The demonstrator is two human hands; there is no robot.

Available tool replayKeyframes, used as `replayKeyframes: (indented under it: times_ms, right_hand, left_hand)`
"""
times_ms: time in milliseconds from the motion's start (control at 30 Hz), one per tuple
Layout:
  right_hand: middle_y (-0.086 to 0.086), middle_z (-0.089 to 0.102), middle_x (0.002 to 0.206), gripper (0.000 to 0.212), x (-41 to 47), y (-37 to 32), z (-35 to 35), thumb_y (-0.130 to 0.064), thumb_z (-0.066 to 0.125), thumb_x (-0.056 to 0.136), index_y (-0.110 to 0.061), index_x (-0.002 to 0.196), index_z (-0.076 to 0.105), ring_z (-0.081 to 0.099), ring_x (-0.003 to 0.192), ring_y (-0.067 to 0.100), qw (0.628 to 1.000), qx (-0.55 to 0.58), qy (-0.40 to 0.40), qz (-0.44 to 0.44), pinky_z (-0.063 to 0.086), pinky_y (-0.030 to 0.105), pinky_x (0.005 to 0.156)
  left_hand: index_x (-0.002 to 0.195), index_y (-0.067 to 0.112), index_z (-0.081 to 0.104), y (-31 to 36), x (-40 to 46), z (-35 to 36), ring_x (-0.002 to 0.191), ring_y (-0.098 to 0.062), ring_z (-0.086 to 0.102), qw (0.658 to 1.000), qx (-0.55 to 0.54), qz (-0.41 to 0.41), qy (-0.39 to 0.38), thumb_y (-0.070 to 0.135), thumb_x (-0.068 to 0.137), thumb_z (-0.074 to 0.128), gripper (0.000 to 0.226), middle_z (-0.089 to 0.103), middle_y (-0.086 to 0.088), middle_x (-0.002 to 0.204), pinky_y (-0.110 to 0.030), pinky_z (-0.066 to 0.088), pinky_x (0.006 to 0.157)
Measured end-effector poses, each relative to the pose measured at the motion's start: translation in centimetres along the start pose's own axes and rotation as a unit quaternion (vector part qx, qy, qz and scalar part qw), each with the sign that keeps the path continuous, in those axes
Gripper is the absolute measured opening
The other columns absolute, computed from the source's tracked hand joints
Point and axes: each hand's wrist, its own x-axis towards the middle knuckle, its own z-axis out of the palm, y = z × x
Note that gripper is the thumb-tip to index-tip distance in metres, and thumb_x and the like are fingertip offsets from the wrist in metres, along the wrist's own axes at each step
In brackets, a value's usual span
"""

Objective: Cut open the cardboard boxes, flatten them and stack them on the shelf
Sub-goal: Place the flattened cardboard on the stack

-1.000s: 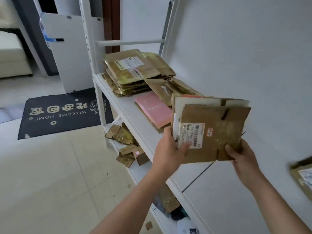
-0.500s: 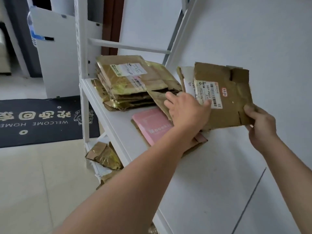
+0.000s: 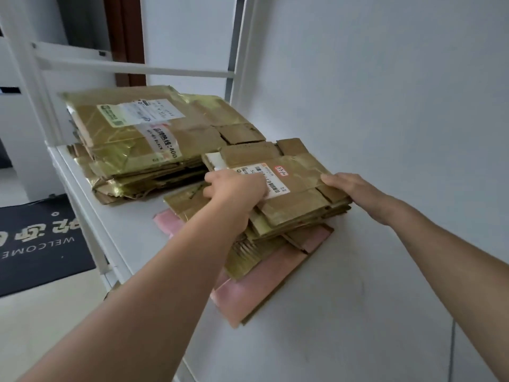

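Head view — shelf (image 3: 132,244) holds flattened boxes (image 3: 297,194) — two stacks.

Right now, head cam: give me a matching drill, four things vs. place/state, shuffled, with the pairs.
Things:
1. left hand
2. right hand
3. pink flattened box
4. doormat

Places/states:
A. bottom of the near pile
B. on the floor, left of the shelf
C. fingers flat on the right edge of the labelled flattened box
D. on the shipping label

Pairs: 1-D, 2-C, 3-A, 4-B
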Motion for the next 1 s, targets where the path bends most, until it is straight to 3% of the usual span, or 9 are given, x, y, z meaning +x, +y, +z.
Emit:
replayKeyframes:
  times_ms: [167,300,433,567,667,767,900,1000]
  right_hand:
    - [-0.004,0.069,0.099,0.059,1.8,1.0,0.9,-0.069,0.064,0.071,-0.022,0.108,0.062,0.066,0.084,0.007,0.994,0.083,-0.067,0.016,0.048,0.028,0.078]
    - [-0.005,0.068,0.101,0.059,2.2,1.6,1.2,-0.071,0.063,0.072,-0.024,0.106,0.063,0.064,0.093,0.012,0.994,0.094,-0.055,-0.004,0.047,0.03,0.082]
    - [0.005,0.069,0.116,0.072,1.6,0.9,1.1,-0.072,0.06,0.074,-0.016,0.12,0.063,0.066,0.103,0.02,0.993,0.097,-0.062,-0.016,0.05,0.036,0.094]
    - [0.006,0.066,0.102,0.062,-0.7,0.6,0.3,-0.069,0.064,0.074,-0.017,0.107,0.059,0.065,0.087,0.018,0.986,0.163,-0.027,-0.027,0.051,0.032,0.074]
    - [0.004,0.066,0.1,0.068,-3.2,-0.2,0.0,-0.071,0.064,0.076,-0.012,0.111,0.058,0.066,0.08,0.014,0.985,0.161,-0.055,-0.032,0.051,0.026,0.062]
    - [0.001,0.068,0.102,0.071,-4.8,-1.3,1.4,-0.075,0.06,0.076,-0.012,0.107,0.062,0.068,0.086,0.013,0.994,0.09,-0.046,-0.034,0.052,0.026,0.07]
    - [-0.004,0.06,0.079,0.069,-5.2,-2.4,2.4,-0.078,0.061,0.072,-0.01,0.081,0.059,0.058,0.073,0.013,0.998,-0.02,0.022,-0.047,0.04,0.028,0.066]
    - [0.006,0.071,0.083,0.088,-4.6,-2.6,2.3,-0.078,0.069,0.062,0.005,0.092,0.069,0.068,0.076,0.02,0.999,-0.008,-0.013,-0.04,0.049,0.03,0.069]
  left_hand:
    - [0.147,0.009,0.018,-1.4,0.4,0.3,0.116,-0.03,0.049,0.998,-0.06,-0.018,0.003,0.018,0.084,0.075,0.086,0.039,-0.01,0.144,-0.041,0.048,0.086]
    - [0.146,0.014,0.025,-1.7,0.1,0.5,0.112,-0.032,0.054,0.998,-0.066,-0.01,0.013,0.018,0.084,0.074,0.079,0.042,-0.009,0.141,-0.047,0.054,0.089]
    - [0.135,0.014,0.039,-1.7,-0.6,0.3,0.105,-0.031,0.06,0.996,-0.088,0.022,0.011,0.013,0.084,0.073,0.062,0.055,-0.009,0.128,-0.047,0.057,0.085]
    - [0.119,0.012,0.055,-1.4,-2.4,-0.4,0.096,-0.028,0.069,0.984,-0.15,0.09,-0.026,-0.004,0.082,0.071,0.043,0.07,-0.007,0.109,-0.048,0.059,0.083]
    - [0.113,0.01,0.065,-0.7,-4.2,-2.3,0.087,-0.028,0.073,0.982,-0.149,0.108,-0.034,-0.01,0.08,0.069,0.039,0.075,-0.008,0.1,-0.049,0.061,0.075]
    - [0.108,0.006,0.066,-0.5,-4.7,-4.7,0.08,-0.031,0.074,0.99,-0.111,0.081,0.006,-0.006,0.079,0.07,0.032,0.075,-0.012,0.093,-0.052,0.06,0.07]
    - [0.115,0.011,0.058,-2.4,-3.9,-6.0,0.106,-0.033,0.063,0.997,-0.004,0.04,0.071,0.017,0.078,0.076,0.042,0.067,-0.011,0.108,-0.05,0.054,0.09]
    - [0.113,0.013,0.059,-3.4,-2.8,-5.9,0.12,-0.035,0.053,0.996,0.032,0.041,0.074,0.026,0.078,0.076,0.042,0.063,-0.01,0.115,-0.048,0.051,0.096]
